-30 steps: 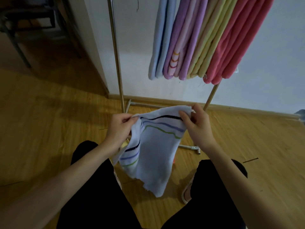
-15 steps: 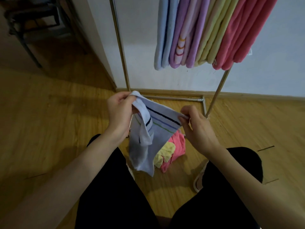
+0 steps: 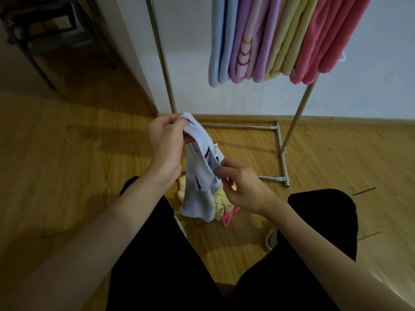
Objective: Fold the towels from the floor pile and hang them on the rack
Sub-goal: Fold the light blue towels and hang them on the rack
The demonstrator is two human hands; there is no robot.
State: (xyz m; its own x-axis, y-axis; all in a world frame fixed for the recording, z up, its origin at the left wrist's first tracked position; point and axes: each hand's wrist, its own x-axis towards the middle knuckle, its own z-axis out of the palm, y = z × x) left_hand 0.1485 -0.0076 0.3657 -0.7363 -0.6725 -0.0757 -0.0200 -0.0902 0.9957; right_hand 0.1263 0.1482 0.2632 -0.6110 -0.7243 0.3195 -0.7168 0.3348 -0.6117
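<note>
Head view: a pale blue striped towel point(image 3: 202, 176) was held up in front of the body, above the wooden floor point(image 3: 67, 176). Its top corner was pinched by the left hand point(image 3: 165, 142), thumb and curled fingers closed round the cloth. A lower edge was pinched by the right hand point(image 3: 243, 187), its fingertips closed on the fabric just below a small white label point(image 3: 215, 150). The towel hung bunched and twisted between the two hands, with dark stripes showing in its folds and its free end drooping down.

Directly beneath the hanging end, a small floor pile point(image 3: 224, 209) of yellow and pink towels was seen, lying between the person's knees, which were clad in black trousers point(image 3: 157, 254).

Beyond the hands, the metal rack point(image 3: 160, 52) was stood against a white wall point(image 3: 370, 86), its base tubes resting on the floor. From its upper part, out of frame, folded towels were hung side by side and touching: a light blue towel point(image 3: 221, 41), a purple towel point(image 3: 265, 41) with a striped panel, a yellow-green towel point(image 3: 289, 39) and a coral pink towel point(image 3: 325, 39). At the upper left, dark chair legs point(image 3: 38, 59) were visible.
</note>
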